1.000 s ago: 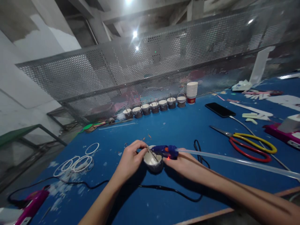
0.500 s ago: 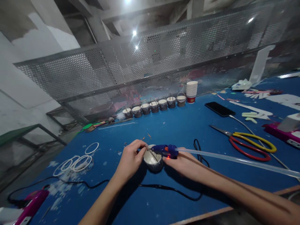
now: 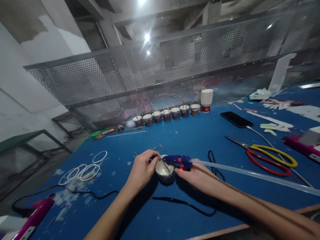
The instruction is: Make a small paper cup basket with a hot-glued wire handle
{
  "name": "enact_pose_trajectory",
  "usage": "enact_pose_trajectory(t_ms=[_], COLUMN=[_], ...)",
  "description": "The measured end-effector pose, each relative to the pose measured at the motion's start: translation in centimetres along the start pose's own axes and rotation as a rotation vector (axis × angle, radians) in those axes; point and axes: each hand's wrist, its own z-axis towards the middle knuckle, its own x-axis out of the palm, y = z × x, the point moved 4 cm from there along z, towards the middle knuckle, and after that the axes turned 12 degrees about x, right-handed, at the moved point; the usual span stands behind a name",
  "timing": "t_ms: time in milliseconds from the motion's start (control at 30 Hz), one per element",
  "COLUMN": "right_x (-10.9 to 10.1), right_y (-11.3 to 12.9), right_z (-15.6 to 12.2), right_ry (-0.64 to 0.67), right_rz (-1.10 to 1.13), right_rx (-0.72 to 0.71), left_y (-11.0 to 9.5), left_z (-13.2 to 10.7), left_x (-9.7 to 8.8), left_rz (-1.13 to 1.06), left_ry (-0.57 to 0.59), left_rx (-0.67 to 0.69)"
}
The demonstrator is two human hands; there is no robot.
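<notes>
A small grey-sided cup with a white inside stands on the blue table in front of me. My left hand is closed at its left rim, pinching a thin stick that slants across the cup's mouth. My right hand grips a blue glue gun with a red light, its nozzle at the cup's rim. A long clear glue stick runs out of the gun's back toward the right.
A row of several similar cups and a stack of white paper cups line the perforated metal screen. Scissors, a phone and paper scraps lie right. White rings and a pink glue gun lie left. A black cord crosses the front.
Only my head has shifted slightly. Both hands stay on the cup and the glue gun in the same pose.
</notes>
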Motion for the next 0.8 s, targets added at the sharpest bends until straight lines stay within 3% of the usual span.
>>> enact_pose_trajectory(t_ms=[433, 800], right_x=[0.48, 0.62], right_y=[-0.48, 0.00], right_z=[0.48, 0.32], right_ry=[-0.061, -0.062], right_rz=[-0.059, -0.084], right_rx=[-0.143, -0.152], left_y=[-0.22, -0.05], left_z=[-0.09, -0.17], left_x=[-0.06, 0.04], left_rz=[0.033, 0.039], left_ry=[0.005, 0.008], left_rx=[0.034, 0.030])
